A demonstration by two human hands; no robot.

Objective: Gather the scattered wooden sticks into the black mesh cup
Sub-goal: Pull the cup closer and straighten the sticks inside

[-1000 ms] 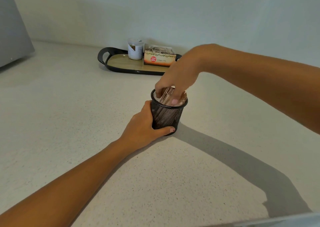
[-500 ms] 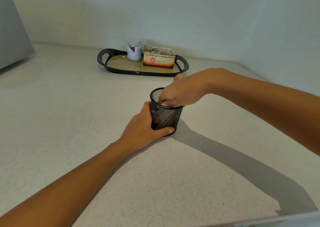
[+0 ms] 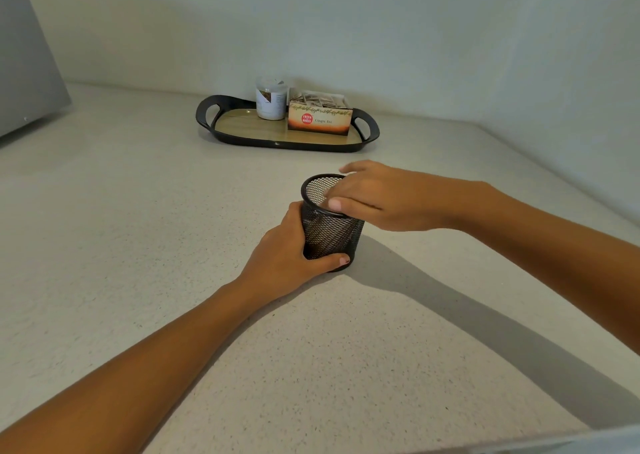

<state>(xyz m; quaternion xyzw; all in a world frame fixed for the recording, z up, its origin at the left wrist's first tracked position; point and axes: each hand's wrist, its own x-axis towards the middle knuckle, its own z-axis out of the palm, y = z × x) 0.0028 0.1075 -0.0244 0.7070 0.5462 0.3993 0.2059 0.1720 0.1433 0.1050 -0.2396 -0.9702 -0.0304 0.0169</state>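
The black mesh cup (image 3: 332, 235) stands upright on the speckled counter at the centre. My left hand (image 3: 287, 256) grips its left side, thumb curled across the lower front. My right hand (image 3: 377, 197) lies flat over the cup's right rim, fingers straight and spread, holding nothing. The wooden sticks are down inside the cup, seen only as a dark shape through the mesh. No loose sticks show on the counter.
A black oval tray (image 3: 207, 114) with a wood-look base sits at the back by the wall, carrying a white jar (image 3: 272, 102) and a tea box (image 3: 320, 118). A grey appliance side (image 3: 24, 55) stands at the far left. Walls meet at the back right.
My right hand pushed the sticks down into the cup, let go, and now lies flat over the rim. The left hand and the cup have not moved.
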